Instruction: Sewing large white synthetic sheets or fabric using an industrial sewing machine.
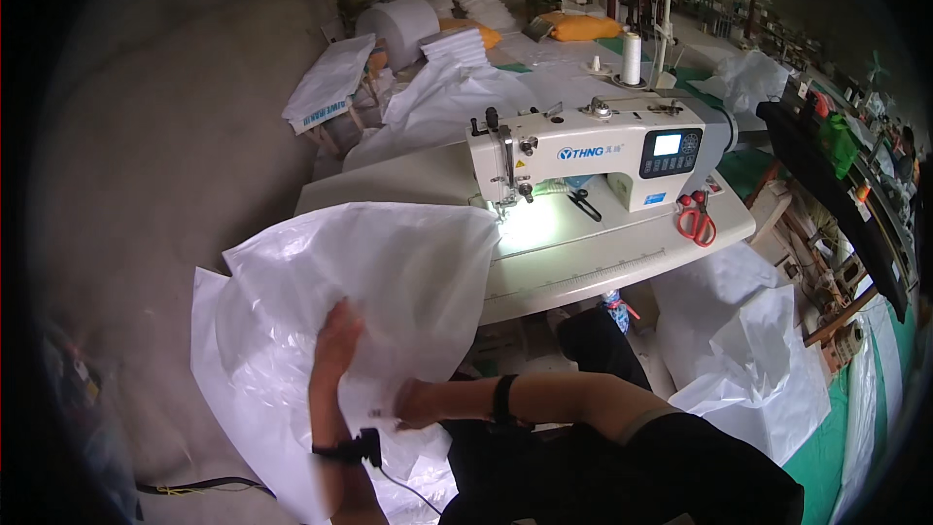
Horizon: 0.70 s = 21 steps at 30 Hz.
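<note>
A large sheet of white plastic (pixel 389 253) hangs from the left of the sewing machine bed down over my lap, creased and shiny. Its upper right corner lies close to the lit needle area of the white sewing machine (pixel 583 146). My left hand (pixel 338 338) is against the middle of the sheet, its fingers smeared by motion. Lower and to the right, my right hand (pixel 416 404) is closed on a fold of the plastic; its fingertips are partly hidden. Both wrists wear black bands.
Red-handled scissors (pixel 696 222) and black thread snips (pixel 583 204) lie on the machine table (pixel 603 267). A white thread cone (pixel 632 58) stands behind the machine. More white plastic (pixel 748 350) is heaped at the right. Farther back are a big white roll (pixel 398 29) and orange sacks (pixel 583 27).
</note>
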Tool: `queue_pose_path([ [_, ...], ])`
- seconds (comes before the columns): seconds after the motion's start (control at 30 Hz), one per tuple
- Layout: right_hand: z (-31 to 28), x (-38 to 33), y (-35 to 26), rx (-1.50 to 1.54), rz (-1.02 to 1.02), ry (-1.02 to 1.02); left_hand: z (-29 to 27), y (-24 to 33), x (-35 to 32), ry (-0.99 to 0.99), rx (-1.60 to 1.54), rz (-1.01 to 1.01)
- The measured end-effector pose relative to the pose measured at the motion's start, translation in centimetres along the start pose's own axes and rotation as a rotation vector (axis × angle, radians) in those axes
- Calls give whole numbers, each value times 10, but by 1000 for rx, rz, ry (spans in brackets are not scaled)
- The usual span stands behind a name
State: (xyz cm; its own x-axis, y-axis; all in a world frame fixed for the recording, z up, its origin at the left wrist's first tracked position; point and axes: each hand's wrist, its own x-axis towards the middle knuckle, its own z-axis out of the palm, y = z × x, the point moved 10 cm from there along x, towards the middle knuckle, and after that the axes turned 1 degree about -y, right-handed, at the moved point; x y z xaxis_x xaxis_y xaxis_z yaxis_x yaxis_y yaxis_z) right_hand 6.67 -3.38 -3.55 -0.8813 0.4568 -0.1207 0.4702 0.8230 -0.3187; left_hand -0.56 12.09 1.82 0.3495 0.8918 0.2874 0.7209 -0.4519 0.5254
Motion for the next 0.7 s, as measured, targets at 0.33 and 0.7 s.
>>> queue_pose_path([
  [0.33,35,-110,16,969,88,-120,-2,-46,58,-74,517,-380],
  [0.7,-138,-23,100,-190,445,442,-2,-51,59,-167,529,-356],
])
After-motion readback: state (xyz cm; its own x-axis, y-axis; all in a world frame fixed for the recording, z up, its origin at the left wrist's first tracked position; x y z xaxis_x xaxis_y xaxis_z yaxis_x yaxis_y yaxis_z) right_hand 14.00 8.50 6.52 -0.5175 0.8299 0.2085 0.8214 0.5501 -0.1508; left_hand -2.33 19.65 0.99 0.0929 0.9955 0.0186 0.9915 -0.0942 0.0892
